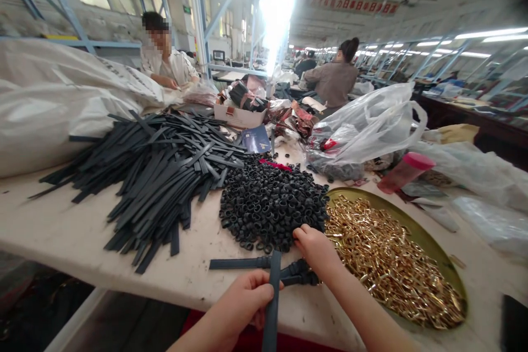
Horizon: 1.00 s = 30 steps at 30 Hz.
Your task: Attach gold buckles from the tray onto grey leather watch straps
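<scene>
Hands come first, low in the view. Our left hand [241,302] is closed around a dark strap [272,302], fingers and thumb wrapped about it, so that the strap stands nearly upright in our grip at the near edge of the table [61,231]. Our right hand [315,247] reaches forward with its fingers curled down at the near rim of the heap of black rubber loops [272,203]; we cannot tell whether it has pinched one. Between our hands lie a few finished straps [264,265] flat on the table, some with loops already on them.

Just right of our right hand sits a round brass-coloured tray [449,269], filled with gold buckles [383,264]. Left of the loops spreads a broad pile of dark straps [157,176], fanned across the tabletop.

Farther back we see a pink bottle [404,171] lying beside a clear plastic bag [367,126], a small cardboard box [239,115], and a large white sack [53,104] on the left. Beyond these, one person [165,60] sits at the table, and another person [336,74] stands facing away.
</scene>
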Tool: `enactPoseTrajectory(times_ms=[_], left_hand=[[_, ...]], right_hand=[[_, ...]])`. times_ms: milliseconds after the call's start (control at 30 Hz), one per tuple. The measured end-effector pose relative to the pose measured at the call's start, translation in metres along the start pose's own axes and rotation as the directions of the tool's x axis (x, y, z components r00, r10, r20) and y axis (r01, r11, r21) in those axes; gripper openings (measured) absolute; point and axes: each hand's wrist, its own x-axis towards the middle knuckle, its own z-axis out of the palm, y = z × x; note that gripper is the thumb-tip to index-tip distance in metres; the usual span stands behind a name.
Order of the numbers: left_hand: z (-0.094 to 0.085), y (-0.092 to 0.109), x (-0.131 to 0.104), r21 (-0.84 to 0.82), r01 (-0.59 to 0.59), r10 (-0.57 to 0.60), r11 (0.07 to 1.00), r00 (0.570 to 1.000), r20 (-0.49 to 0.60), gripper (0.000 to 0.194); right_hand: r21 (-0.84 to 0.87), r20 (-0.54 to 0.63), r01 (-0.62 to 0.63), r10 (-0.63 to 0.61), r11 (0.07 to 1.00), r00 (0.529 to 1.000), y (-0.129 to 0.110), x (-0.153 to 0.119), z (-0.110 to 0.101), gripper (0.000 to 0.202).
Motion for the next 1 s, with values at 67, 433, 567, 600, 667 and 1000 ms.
enactPoseTrajectory(times_ms=[67,433,567,600,667,1000], left_hand=[[0.002,-0.001,0.003,-0.041,0.019,-0.018,0.999,1.000,0.007,0.023],[0.006,-0.004,-0.012,-0.177,-0.003,0.007,0.984,1.000,0.027,0.024],[0.013,-0.004,-0.020,-0.188,-0.035,0.046,0.982,0.997,0.055,0.028],[0.014,-0.004,-0.021,-0.189,-0.045,0.055,0.981,0.997,0.050,0.028],[0.014,-0.003,-0.025,-0.186,-0.084,0.085,0.979,0.996,-0.002,0.031],[-0.016,0.000,-0.030,-0.041,-0.610,0.476,0.791,0.657,-0.584,0.044]], right_hand=[[0.033,-0.012,-0.017,0.018,0.999,1.000,0.001,0.001,0.002,0.013],[0.570,-0.032,-0.177,0.237,0.802,0.971,-0.008,-0.024,-0.021,0.028],[0.851,0.139,-0.255,0.273,0.459,0.952,-0.032,-0.056,-0.020,0.032],[0.924,0.195,-0.274,0.289,0.265,0.937,-0.039,-0.064,-0.019,0.028],[0.945,0.323,-0.290,0.286,-0.153,0.902,-0.050,-0.078,-0.020,0.029],[0.711,0.509,-0.144,0.363,-0.689,0.780,-0.083,-0.122,-0.020,0.030]])
